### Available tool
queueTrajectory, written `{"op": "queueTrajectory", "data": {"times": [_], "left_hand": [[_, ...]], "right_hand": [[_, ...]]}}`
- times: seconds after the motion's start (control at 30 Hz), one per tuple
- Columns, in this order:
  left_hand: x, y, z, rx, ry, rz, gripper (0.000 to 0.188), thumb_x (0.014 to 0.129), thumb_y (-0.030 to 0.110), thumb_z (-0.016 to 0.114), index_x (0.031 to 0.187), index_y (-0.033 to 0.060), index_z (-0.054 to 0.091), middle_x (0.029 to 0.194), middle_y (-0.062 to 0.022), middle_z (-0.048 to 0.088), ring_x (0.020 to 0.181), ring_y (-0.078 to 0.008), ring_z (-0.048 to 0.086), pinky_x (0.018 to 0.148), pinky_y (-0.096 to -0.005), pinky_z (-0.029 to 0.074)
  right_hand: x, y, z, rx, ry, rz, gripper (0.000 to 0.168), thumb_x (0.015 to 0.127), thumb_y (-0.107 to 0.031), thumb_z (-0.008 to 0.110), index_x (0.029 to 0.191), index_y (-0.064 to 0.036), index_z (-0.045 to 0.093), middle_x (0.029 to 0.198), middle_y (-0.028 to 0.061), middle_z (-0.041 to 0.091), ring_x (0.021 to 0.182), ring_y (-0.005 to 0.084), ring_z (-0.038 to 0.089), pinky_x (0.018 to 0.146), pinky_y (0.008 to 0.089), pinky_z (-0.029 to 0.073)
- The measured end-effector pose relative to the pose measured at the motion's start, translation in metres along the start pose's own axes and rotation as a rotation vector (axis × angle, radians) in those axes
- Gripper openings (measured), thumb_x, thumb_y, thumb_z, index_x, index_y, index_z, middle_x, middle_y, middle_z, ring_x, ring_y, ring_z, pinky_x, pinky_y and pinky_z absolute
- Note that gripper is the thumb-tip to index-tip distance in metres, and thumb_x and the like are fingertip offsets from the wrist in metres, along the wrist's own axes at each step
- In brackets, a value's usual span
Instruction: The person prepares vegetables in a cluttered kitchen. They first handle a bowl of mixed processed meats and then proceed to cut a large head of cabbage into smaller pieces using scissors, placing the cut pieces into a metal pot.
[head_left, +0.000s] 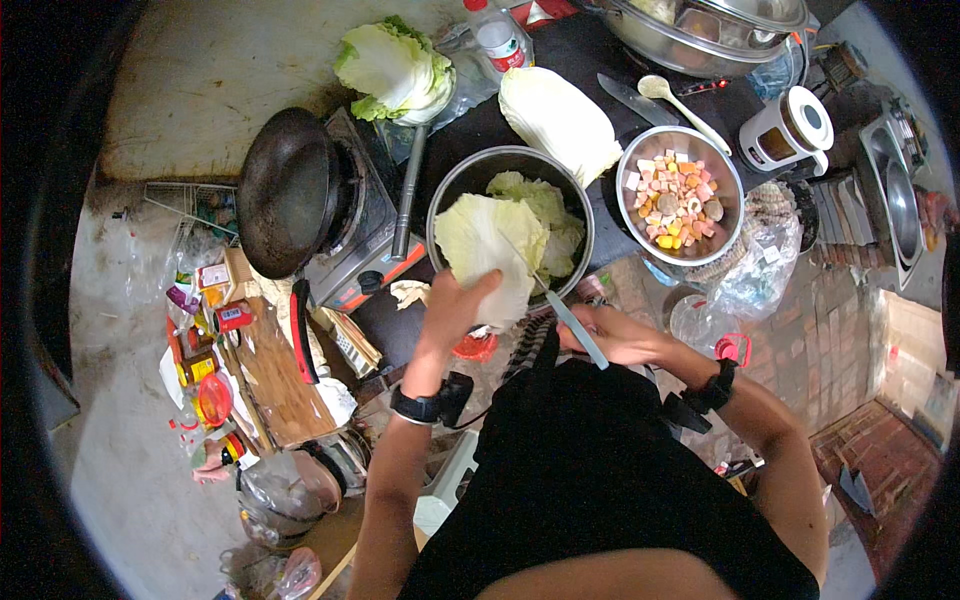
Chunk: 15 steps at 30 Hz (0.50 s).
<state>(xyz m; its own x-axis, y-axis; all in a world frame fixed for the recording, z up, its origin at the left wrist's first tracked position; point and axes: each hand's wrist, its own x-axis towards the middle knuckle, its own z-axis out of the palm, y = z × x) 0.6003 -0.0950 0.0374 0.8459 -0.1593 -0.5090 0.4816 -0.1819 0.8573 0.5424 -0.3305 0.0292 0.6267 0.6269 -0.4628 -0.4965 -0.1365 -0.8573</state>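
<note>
My left hand (456, 304) grips a pale cabbage leaf (480, 240) by its lower edge, over a deep metal pot (587, 225). More cabbage leaves (559, 214) lie inside the pot. Close to the pot's front rim is my right hand (600, 334), at a knife with a light blue-grey handle (576, 330); how its fingers close on the handle is partly hidden. The knife's thin blade points up-left against the leaf. Behind the pot rests a cabbage head (555, 116). A metal bowl (739, 195) of diced pink, orange and yellow food stands to the right.
A dark wok (289, 191) with a red-edged handle sits tilted at a gas stove (352, 262). Another cabbage (394, 75) stands behind. A large knife (637, 99), a ladle (682, 109), a white-lidded jug (784, 131) and a steel steamer (697, 37) occupy the back right.
</note>
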Motion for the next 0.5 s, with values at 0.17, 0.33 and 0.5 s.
{"op": "queueTrajectory", "data": {"times": [0.17, 0.33, 0.5], "left_hand": [[-0.005, -0.002, 0.015, -0.050, 0.021, 0.074, 0.029, 0.082, 0.012, 0.063, 0.106, -0.0039, 0.059, 0.095, -0.0096, 0.065, 0.081, -0.0145, 0.062, 0.072, -0.0278, 0.049], [-0.006, 0.012, 0.021, -0.218, 0.020, -0.016, 0.032, 0.081, 0.010, 0.063, 0.109, -0.0042, 0.057, 0.099, -0.0100, 0.064, 0.084, -0.0151, 0.062, 0.073, -0.0283, 0.050], [-0.006, 0.012, 0.018, -0.166, -0.103, -0.146, 0.038, 0.083, 0.007, 0.060, 0.119, -0.0015, 0.050, 0.108, -0.0111, 0.059, 0.093, -0.0199, 0.061, 0.079, -0.0321, 0.050]], "right_hand": [[0.009, -0.007, -0.002, 0.068, 0.071, 0.095, 0.039, 0.088, -0.040, 0.054, 0.076, -0.003, 0.056, 0.064, -0.0024, 0.049, 0.062, 0.0056, 0.044, 0.056, 0.0220, 0.036], [0.015, 0.010, 0.006, 0.204, 0.174, -0.020, 0.040, 0.088, -0.039, 0.055, 0.068, -0.004, 0.057, 0.059, -0.0013, 0.053, 0.054, 0.0051, 0.046, 0.049, 0.0216, 0.035], [0.021, 0.001, 0.002, 0.136, 0.217, -0.105, 0.041, 0.087, -0.039, 0.057, 0.066, -0.004, 0.057, 0.054, -0.0006, 0.052, 0.047, 0.0060, 0.046, 0.044, 0.0231, 0.034]]}}
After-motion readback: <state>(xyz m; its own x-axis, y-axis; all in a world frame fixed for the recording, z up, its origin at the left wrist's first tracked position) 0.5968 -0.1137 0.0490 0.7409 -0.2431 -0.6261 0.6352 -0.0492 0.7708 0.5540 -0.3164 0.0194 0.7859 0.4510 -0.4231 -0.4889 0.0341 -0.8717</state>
